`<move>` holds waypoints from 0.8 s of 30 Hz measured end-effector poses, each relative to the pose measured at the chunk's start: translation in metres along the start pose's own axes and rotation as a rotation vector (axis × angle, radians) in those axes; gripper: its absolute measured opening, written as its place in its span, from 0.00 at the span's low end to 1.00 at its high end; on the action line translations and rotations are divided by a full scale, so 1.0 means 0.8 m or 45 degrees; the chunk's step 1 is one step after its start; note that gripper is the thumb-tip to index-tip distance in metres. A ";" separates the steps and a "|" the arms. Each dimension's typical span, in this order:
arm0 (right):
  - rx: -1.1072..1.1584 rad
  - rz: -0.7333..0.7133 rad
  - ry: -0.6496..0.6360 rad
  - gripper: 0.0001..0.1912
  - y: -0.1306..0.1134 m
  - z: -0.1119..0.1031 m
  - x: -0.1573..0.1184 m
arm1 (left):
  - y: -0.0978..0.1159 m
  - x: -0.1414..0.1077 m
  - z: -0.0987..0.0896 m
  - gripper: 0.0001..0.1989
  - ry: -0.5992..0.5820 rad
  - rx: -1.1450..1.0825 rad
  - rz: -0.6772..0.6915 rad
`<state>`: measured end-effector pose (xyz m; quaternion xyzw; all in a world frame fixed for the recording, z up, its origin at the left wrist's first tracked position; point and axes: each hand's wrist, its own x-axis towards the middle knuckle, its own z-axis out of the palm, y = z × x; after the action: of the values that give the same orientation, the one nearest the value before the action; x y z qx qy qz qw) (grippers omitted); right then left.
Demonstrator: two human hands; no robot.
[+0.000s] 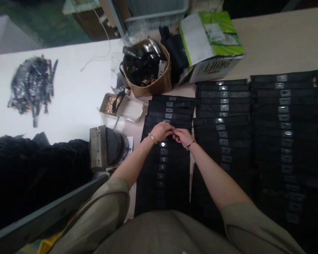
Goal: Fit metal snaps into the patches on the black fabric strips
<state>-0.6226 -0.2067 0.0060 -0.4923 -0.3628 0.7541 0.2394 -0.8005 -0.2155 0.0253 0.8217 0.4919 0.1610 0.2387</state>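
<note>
My left hand (pixel 162 131) and my right hand (pixel 182 136) meet over the middle column of black fabric pieces (pixel 175 169). The fingertips of both are pinched together and touch; whatever lies between them is too small to make out. The black pieces overlap in a row, each with a small grey patch, and some patches bear a shiny round metal part (pixel 163 144). Two more columns of similar black pieces (pixel 222 127) lie to the right.
A small box of brass-coloured parts (pixel 110 104) and an open white box (pixel 130 108) lie left of the fabric. Behind stand a tool-filled basket (pixel 148 90) and a green-white carton (pixel 198 38). A metal block (pixel 98 148) is at left, near dark fabric (pixel 37 173).
</note>
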 end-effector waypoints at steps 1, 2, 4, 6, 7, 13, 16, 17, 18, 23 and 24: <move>0.026 0.004 0.003 0.17 -0.001 0.000 -0.001 | -0.002 0.004 -0.002 0.11 -0.015 -0.012 0.017; 0.041 0.004 0.010 0.16 -0.003 0.000 -0.001 | -0.004 0.007 -0.003 0.11 -0.013 -0.024 0.007; 0.039 -0.005 0.045 0.14 -0.005 0.002 -0.002 | -0.009 0.012 -0.005 0.10 0.069 -0.033 -0.122; 0.004 -0.011 0.073 0.10 -0.006 0.004 -0.004 | -0.017 0.015 -0.006 0.10 0.195 -0.008 -0.354; -0.013 -0.012 0.074 0.09 -0.006 0.006 -0.004 | -0.022 0.017 -0.006 0.09 0.237 0.008 -0.463; 0.001 -0.017 0.049 0.11 -0.004 0.007 -0.007 | -0.037 0.020 -0.006 0.11 0.156 -0.020 -0.617; 0.005 -0.008 0.020 0.11 -0.003 0.006 -0.005 | -0.035 0.023 -0.009 0.11 0.116 -0.015 -0.632; 0.009 -0.004 0.010 0.10 -0.003 0.006 -0.004 | -0.034 0.025 -0.011 0.12 0.106 -0.014 -0.644; 0.014 -0.001 0.005 0.10 -0.004 0.006 -0.004 | -0.033 0.026 -0.013 0.12 0.096 -0.018 -0.659; -0.016 0.022 0.030 0.03 -0.005 0.008 -0.001 | -0.024 0.024 -0.024 0.17 0.146 -0.052 -0.703; -0.042 0.018 0.044 0.04 -0.005 0.008 -0.001 | -0.021 0.021 -0.026 0.18 0.181 -0.059 -0.632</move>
<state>-0.6280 -0.2067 0.0109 -0.5116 -0.3674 0.7412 0.2320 -0.8155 -0.1893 0.0339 0.6566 0.6903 0.1660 0.2546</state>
